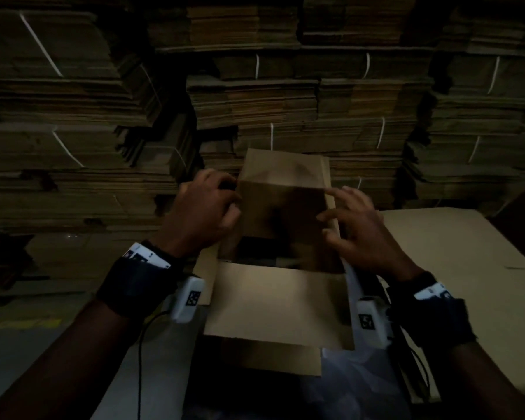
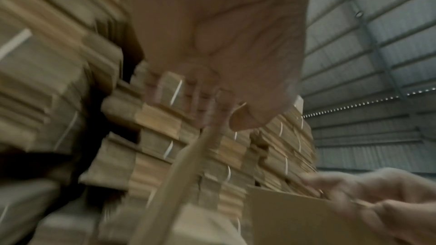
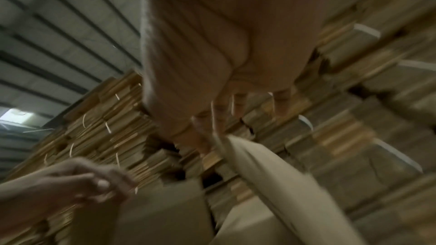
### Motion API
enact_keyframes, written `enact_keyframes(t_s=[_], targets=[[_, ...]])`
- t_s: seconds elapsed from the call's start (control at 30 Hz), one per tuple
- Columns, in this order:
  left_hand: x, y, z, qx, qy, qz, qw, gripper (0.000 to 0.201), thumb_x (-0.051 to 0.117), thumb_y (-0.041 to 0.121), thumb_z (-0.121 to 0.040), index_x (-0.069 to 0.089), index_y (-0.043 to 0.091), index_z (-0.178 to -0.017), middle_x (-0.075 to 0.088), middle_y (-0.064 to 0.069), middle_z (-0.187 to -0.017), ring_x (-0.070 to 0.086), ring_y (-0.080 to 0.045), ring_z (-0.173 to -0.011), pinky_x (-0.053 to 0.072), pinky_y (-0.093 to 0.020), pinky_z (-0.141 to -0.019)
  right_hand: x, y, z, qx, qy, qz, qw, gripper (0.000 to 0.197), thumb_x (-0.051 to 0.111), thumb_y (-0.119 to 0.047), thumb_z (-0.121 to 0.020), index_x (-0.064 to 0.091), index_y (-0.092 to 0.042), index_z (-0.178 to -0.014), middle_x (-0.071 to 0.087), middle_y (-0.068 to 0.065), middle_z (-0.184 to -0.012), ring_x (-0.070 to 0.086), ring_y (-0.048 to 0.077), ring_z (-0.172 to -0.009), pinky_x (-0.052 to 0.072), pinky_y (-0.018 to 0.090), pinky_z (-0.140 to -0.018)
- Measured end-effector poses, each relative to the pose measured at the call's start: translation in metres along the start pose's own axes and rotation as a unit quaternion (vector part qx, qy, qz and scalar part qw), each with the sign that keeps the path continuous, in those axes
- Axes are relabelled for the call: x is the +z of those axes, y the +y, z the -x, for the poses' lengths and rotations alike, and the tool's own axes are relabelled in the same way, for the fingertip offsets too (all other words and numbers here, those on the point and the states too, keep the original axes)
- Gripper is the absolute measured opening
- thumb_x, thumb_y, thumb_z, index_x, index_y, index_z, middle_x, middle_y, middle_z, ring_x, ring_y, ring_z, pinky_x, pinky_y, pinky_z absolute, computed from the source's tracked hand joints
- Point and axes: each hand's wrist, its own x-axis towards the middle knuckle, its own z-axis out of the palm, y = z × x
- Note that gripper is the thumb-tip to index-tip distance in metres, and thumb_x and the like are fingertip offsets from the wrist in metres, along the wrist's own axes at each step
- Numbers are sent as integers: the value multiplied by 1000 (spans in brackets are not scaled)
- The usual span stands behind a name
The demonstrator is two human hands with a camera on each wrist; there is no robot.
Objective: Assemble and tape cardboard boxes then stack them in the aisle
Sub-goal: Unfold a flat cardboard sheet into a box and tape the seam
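A brown cardboard box (image 1: 281, 301) stands open in front of me, its near flap folded out towards me and its far flap (image 1: 282, 168) standing up. My left hand (image 1: 208, 204) is at the box's left side, fingers curled over the left side flap (image 2: 179, 165), whose edge runs between thumb and fingers. At the right side my right hand (image 1: 353, 225) has its fingers spread and straight against the right side flap (image 3: 271, 174). The box's inside is dark. Both wrist views are blurred.
Strapped bundles of flat cardboard (image 1: 103, 116) are stacked high right behind the box. A large flat cardboard sheet (image 1: 467, 268) lies to the right. Grey floor with a yellow line (image 1: 22, 324) shows at the left. Clear plastic (image 1: 361, 377) lies under the box's near side.
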Motion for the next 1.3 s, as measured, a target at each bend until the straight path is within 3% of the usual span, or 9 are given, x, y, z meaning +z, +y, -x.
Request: enact_keyframes(t_s=[0.17, 0.33, 0.4, 0.5, 0.57, 0.73, 0.9, 1.07, 1.3], targets=[[-4, -3, 13, -142, -58, -144, 978, 56, 41, 59, -93, 76, 16, -87, 52, -12, -140, 33, -30, -137, 37, -58, -102, -16, 4, 21, 71, 36, 211, 974, 22, 68, -18, -87, 73, -22, -108, 66, 3, -132, 33, 26, -148, 18, 63, -108], [21, -13, 29, -217, -367, -115, 897, 122, 41, 101, -61, 46, 13, -146, -5, -17, -168, -16, -37, -152, -9, -66, -116, -5, 8, 32, 291, -258, 248, 887, 95, 58, -79, -81, 27, -28, -155, 30, 11, -161, 1, 35, -155, -1, 78, -110], [37, -15, 36, -235, -426, -12, 874, 147, 57, 99, -49, 17, 10, -158, 2, -16, -168, 5, -35, -154, 13, -56, -123, 16, 24, 35, 321, -327, 160, 874, 136, 66, -90, -60, -2, -30, -161, 11, 14, -168, 5, 38, -155, 3, 73, -117], [73, -19, 56, -252, -349, 142, 891, 133, 77, 86, -48, 25, 18, -151, 44, -5, -148, 48, -29, -134, 46, -40, -104, 48, 42, 46, 301, -287, 12, 909, 163, 74, -95, -34, -8, -31, -160, 22, 11, -167, 29, 33, -149, 29, 58, -118], [94, -20, 71, -271, -257, 193, 907, 129, 74, 92, -42, 33, 27, -146, 58, 0, -136, 59, -25, -121, 53, -44, -95, 63, 48, 57, 280, -201, -37, 938, 146, 86, -80, -45, 8, -32, -159, 48, 4, -153, 53, 28, -132, 49, 41, -101], [116, 0, 93, -271, -106, 228, 929, 97, 76, 77, -60, 50, 21, -136, 72, -5, -119, 68, -29, -108, 56, -42, -86, 71, 42, 70, 201, -72, -25, 977, 100, 85, -48, -76, 28, -30, -156, 71, 1, -122, 70, 23, -98, 42, 24, -71], [133, 22, 101, -305, -82, 219, 923, 102, 75, 71, -72, 35, 20, -152, 65, -8, -131, 63, -31, -115, 55, -44, -88, 54, 40, 57, 269, -156, 53, 949, 105, 78, -54, -82, 14, -26, -160, 65, 16, -125, 64, 37, -109, 53, 45, -87], [134, 33, 103, -305, -121, 227, 917, 125, 67, 79, -71, 4, 21, -161, 22, -6, -166, 29, -30, -149, 35, -48, -115, 45, -7, 22, 252, -230, 175, 923, 96, 65, -58, -90, 12, -17, -160, 25, 15, -161, 25, 37, -148, 26, 64, -112], [134, 23, 149, -356, -74, 264, 893, 124, 48, 94, -63, 12, 25, -160, 8, -2, -169, 7, -23, -155, 25, -48, -122, 99, -84, -27, 64, -251, -1, 966, 38, 55, -49, -100, 65, -20, -123, 70, 6, -116, 64, 27, -107, 52, 41, -90]])
